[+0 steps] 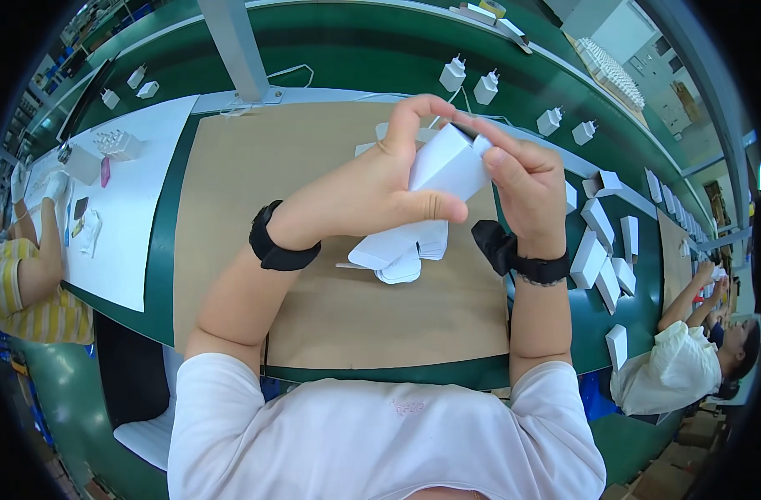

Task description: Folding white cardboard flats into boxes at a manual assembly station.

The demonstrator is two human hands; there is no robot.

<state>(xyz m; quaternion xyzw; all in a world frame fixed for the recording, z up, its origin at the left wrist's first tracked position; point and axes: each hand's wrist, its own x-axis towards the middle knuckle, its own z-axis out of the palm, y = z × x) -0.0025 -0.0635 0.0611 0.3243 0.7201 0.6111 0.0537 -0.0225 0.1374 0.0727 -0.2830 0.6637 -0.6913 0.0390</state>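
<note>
A small white paper box (447, 163) is tilted between my hands above the brown mat (372, 325). My left hand (359, 187) is wrapped round its body, thumb along the near side and fingers reaching over the far side. The fingers of my right hand (530, 183) pinch at the upper right end, where a small flap stands up beside a dark opening. Below the box, flat white carton blanks (397, 254) lie in a loose pile on the mat, partly hidden by my hands and the box.
Several folded white boxes (593, 250) lie on the green table to the right. White plug adapters (453, 75) stand along the back, behind a grey post (234, 50). A gloved co-worker (30, 275) sits at the left, another person (688, 358) at the right.
</note>
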